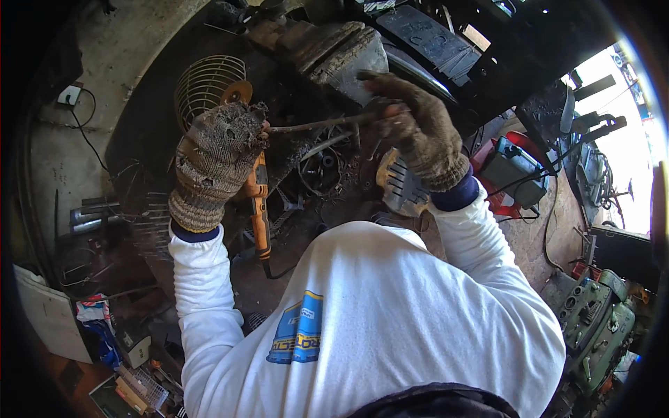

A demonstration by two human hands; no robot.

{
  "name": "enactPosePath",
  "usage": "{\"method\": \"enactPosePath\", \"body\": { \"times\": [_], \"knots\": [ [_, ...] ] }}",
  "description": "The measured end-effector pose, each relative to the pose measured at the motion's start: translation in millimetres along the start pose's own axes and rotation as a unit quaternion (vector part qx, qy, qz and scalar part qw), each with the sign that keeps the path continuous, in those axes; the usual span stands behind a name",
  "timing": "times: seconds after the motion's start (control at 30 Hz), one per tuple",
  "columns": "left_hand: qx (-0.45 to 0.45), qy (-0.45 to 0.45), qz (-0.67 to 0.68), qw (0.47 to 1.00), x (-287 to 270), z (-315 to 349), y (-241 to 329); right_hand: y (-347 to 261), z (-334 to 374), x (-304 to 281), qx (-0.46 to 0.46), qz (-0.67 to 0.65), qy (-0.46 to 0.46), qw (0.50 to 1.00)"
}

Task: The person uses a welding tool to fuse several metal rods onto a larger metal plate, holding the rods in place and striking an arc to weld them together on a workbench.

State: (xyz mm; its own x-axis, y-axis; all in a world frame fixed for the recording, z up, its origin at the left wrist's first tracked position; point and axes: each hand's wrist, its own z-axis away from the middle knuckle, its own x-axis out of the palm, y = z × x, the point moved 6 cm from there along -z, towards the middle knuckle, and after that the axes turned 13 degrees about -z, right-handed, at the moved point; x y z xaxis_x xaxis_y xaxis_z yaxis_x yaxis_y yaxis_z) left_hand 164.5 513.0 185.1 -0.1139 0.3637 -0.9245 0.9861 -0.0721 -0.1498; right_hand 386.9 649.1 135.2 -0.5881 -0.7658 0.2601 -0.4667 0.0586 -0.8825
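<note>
Worn, dirty knitted gloves cover both hands. My left hand (216,164) is closed in a fist around one end of a thin brown metal rod (313,126). The rod runs almost level to my right hand (421,132), whose thumb and fingers are bent about its other end; one finger stretches outward. Partly hidden under my left hand and wrist is an orange power tool (260,216), its shape like an angle grinder, with a black cord at its lower end. Just beyond the left fist shows a tan round disc (238,92) against a wire fan guard (202,82).
A heavy, grimy metal block (348,63) stands beyond the hands. Below my right hand lies a yellowish piece with dark slots (404,182). To the right are a grey-blue machine in a red casing (519,171) and a green machine (599,327). Thin rods (150,223) lie at left.
</note>
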Motion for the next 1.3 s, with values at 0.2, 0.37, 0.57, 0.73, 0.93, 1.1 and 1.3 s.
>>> {"method": "enactPosePath", "body": {
  "times": [0.2, 0.37, 0.57, 0.73, 0.93, 1.1, 1.3],
  "knots": [
    [0.058, 0.021, -0.11, 0.992, -22, 3, 15, 14, 0, 30, 0.1, 0.114, -0.124, 0.981],
    [-0.204, -0.122, 0.339, 0.91, -1, 17, 10, -6, -5, 38, -0.145, 0.221, -0.14, 0.954],
    [0.018, -0.046, 0.038, 0.998, -1, 10, 30, 4, -19, 43, -0.137, 0.122, -0.189, 0.965],
    [-0.217, -0.048, 0.289, 0.931, 18, 17, 8, 30, -11, 2, -0.056, -0.072, 0.059, 0.994],
    [-0.289, -0.005, 0.275, 0.917, 27, 11, 3, 75, 41, -70, -0.071, 0.028, 0.275, 0.958],
    [-0.227, 0.018, 0.119, 0.966, 22, 4, 13, 135, 65, -87, 0.06, 0.017, 0.298, 0.953],
    [-0.365, -0.064, 0.34, 0.864, 37, 9, 11, 173, 78, -55, 0.09, -0.126, 0.152, 0.976]
  ]
}}
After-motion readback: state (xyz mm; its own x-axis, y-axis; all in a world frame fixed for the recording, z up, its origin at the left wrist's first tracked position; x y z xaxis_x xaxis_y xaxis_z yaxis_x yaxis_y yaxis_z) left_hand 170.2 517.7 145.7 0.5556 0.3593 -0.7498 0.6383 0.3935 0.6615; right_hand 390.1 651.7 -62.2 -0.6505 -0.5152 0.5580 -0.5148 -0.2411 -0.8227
